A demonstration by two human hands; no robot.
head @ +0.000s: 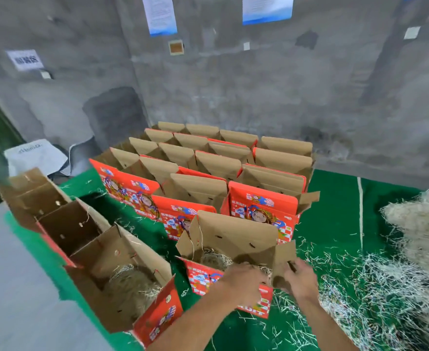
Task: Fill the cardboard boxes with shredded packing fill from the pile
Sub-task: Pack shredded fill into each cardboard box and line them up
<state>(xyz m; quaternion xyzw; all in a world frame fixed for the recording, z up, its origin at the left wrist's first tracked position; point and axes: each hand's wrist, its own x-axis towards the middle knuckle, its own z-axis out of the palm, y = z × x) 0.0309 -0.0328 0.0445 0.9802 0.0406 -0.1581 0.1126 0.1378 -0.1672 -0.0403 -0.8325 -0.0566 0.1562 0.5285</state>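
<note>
An open red printed cardboard box [236, 239] stands on the green floor in front of me with shredded fill [214, 258] inside. My left hand [244, 281] reaches over its front rim into the fill, its fingers hidden. My right hand [300, 277] grips the box's right side flap [283, 262]. The pale pile of shredded fill [421, 236] lies at the right, with strands spread over the floor. A box [130, 282] at my lower left holds fill too.
Several open red boxes [208, 171] stand in rows behind, against the grey wall [233, 84]. A row of brown open boxes [56, 214] runs along the left edge of the green floor [335, 211]. White bags [36, 155] sit at the far left.
</note>
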